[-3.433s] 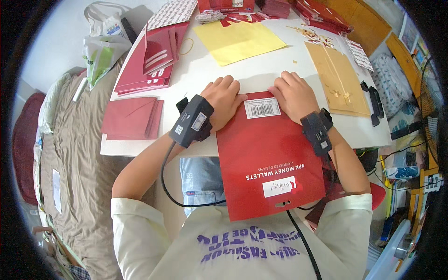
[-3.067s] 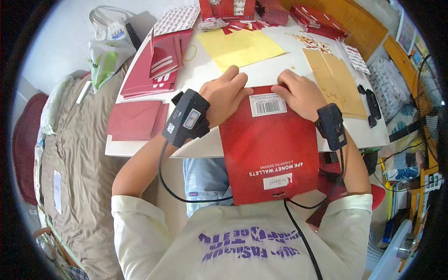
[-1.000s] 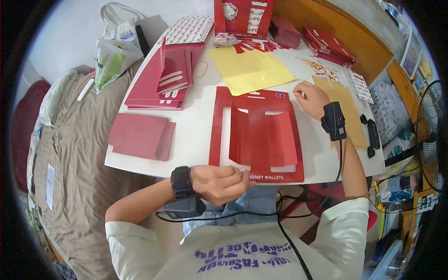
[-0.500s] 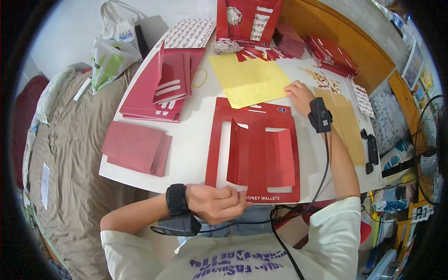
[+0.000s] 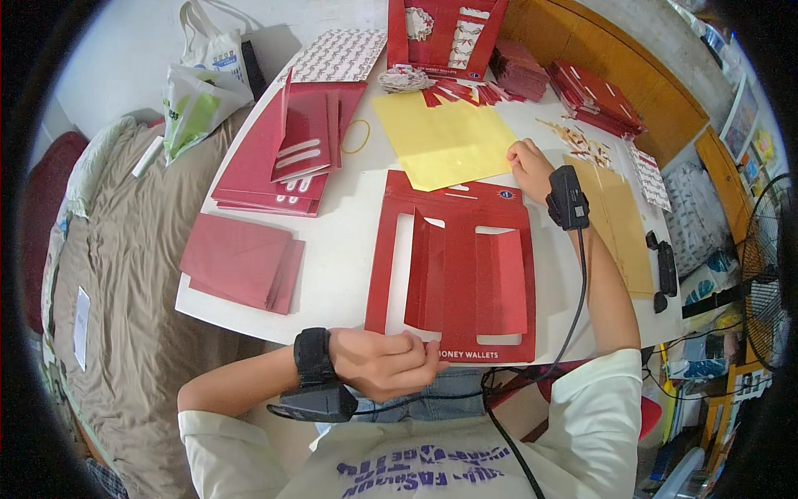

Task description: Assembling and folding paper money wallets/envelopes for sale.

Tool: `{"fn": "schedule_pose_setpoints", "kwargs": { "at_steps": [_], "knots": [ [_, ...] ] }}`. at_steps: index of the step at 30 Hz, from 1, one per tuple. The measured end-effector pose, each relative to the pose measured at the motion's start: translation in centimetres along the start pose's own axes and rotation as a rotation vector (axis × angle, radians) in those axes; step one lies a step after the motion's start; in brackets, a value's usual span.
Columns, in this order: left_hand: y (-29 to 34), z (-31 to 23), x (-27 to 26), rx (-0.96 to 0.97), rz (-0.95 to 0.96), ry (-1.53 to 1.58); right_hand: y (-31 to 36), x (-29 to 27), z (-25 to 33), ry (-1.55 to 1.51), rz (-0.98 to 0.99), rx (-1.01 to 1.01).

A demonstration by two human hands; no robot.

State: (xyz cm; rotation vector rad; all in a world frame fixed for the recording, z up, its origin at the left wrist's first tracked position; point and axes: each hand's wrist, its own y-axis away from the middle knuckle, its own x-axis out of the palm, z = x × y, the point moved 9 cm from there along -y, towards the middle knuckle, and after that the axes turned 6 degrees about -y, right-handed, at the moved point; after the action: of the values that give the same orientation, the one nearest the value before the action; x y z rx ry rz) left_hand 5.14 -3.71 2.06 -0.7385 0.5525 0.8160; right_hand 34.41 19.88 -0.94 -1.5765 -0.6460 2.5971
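Observation:
A red cardboard display panel [image 5: 455, 258] with cut-out windows and folded flaps lies at the table's near edge. My left hand [image 5: 386, 363] is closed at its lower edge, fingers curled; what they hold, if anything, is hidden. Beyond the panel, overlapping its top edge, is a yellow sheet [image 5: 445, 141]. My right hand [image 5: 530, 170] has its fingers bent together at the sheet's right corner, pinching it. Dark red envelopes [image 5: 237, 259] lie in a small stack to the left of the panel.
Larger red folded cards [image 5: 253, 158] are piled at the far left, beside a rubber band [image 5: 356, 137]. Behind stand an upright red display [image 5: 445, 41] and red stacks [image 5: 594, 96]. Brown paper [image 5: 611, 224] lies right. A black cable [image 5: 573, 299] hangs from my right wrist.
My right fingers have curled in more at the yellow sheet's corner. My left hand and the red panel hold almost the same place.

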Motion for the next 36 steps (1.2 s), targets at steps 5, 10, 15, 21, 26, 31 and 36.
{"fn": "schedule_pose_setpoints", "kwargs": {
  "at_steps": [5, 10, 15, 21, 26, 31, 36],
  "knots": [
    [0.0, 0.3, -0.2, -0.029, -0.013, 0.016, 0.0, 0.2, -0.2, 0.018, -0.028, 0.013],
    [0.0, 0.4, -0.3, -0.051, -0.035, 0.034, -0.2, 0.4, -0.2, 0.029, -0.034, 0.018],
    [0.0, 0.4, -0.1, -0.068, -0.031, 0.047, -0.1, 0.6, -0.1, 0.055, -0.069, 0.064],
    [0.0, 0.8, -0.1, -0.111, -0.091, 0.081, 0.0, 0.5, -0.1, 0.122, -0.091, 0.017],
    [0.1, 1.3, 0.2, -0.151, -0.072, 0.126, -0.3, 0.6, -0.2, 0.132, -0.06, 0.052],
    [0.4, 2.4, 0.9, -0.256, -0.114, 0.252, 0.2, 0.4, 0.3, 0.115, -0.076, 0.046],
    [0.5, 2.6, 0.5, -0.291, -0.152, 0.267, 0.3, 0.3, 0.4, 0.078, -0.112, 0.029]
  ]
}}
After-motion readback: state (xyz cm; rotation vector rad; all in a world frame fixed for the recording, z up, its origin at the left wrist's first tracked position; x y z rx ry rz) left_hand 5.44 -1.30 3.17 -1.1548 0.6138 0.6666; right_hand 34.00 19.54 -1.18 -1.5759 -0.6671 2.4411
